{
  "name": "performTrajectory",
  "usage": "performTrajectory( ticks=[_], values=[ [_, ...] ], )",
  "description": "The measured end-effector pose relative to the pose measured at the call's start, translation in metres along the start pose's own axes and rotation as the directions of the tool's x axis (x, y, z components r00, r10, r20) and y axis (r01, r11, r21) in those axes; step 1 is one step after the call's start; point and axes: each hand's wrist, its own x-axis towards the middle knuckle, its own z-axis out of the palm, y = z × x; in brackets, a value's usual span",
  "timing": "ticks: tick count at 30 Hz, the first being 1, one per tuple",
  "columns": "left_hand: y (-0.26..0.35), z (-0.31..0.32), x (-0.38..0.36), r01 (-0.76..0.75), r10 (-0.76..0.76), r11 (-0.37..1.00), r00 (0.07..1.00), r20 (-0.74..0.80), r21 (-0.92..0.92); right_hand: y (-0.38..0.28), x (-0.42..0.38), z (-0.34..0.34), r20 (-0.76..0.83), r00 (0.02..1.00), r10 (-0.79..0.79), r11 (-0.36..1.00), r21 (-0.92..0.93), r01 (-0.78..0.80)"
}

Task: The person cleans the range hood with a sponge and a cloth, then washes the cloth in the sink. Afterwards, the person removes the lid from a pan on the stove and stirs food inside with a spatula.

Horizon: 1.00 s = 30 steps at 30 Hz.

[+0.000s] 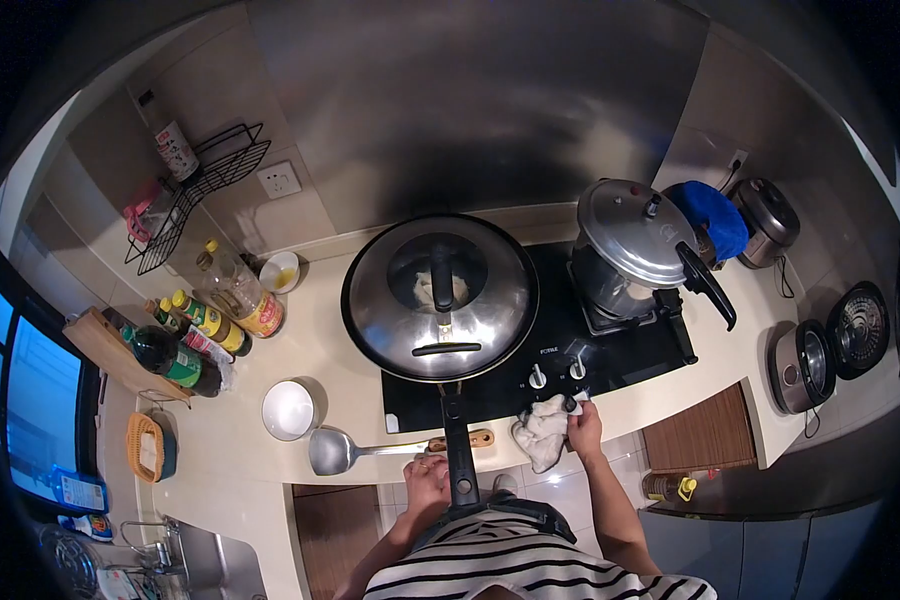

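My right hand (584, 430) is closed on a crumpled white cloth (540, 432), which hangs over the counter's front edge below the stove knobs. My left hand (428, 486) is at the counter edge with its fingers curled, just below the handle of a metal spatula (334, 452); I cannot tell what it holds, if anything. Between my hands, the long black handle of a wok (457, 440) points toward me. A domed steel lid (390, 300) with a glass window covers the wok, and pale food shows through the glass.
A pressure cooker (630, 240) stands on the right of the black cooktop (630, 365). Left of the wok are a white bowl (289, 411), a smaller bowl (280, 272) and several bottles (210, 322). A rice cooker (802, 368) with its lid raised is at far right.
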Motion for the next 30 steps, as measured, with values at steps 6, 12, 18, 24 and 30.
performTrajectory(
  ticks=[6, 12, 18, 24, 30],
  values=[
    [0.000, 0.000, 0.001, 0.015, -0.015, 1.000, 1.000, 0.020, -0.011, -0.004, 0.000, -0.002, -0.006, 1.000, -0.006, 1.000, -0.026, 0.006],
    [-0.003, 0.001, 0.001, -0.017, 0.017, 1.000, 1.000, 0.011, 0.017, -0.005, 0.000, -0.002, -0.017, 1.000, -0.021, 0.998, -0.052, 0.020],
    [-0.002, 0.000, 0.003, -0.012, 0.012, 1.000, 1.000, 0.011, 0.014, -0.013, 0.001, -0.004, -0.024, 1.000, -0.005, 0.998, -0.055, 0.004],
    [-0.001, 0.000, 0.003, 0.013, -0.013, 1.000, 1.000, 0.025, -0.009, -0.010, 0.002, -0.003, -0.002, 0.999, 0.041, 0.998, -0.041, -0.041],
    [0.000, 0.000, 0.003, 0.008, -0.007, 1.000, 1.000, 0.022, -0.005, -0.004, 0.001, -0.001, -0.007, 0.999, 0.051, 0.998, -0.030, -0.051]
  ],
)
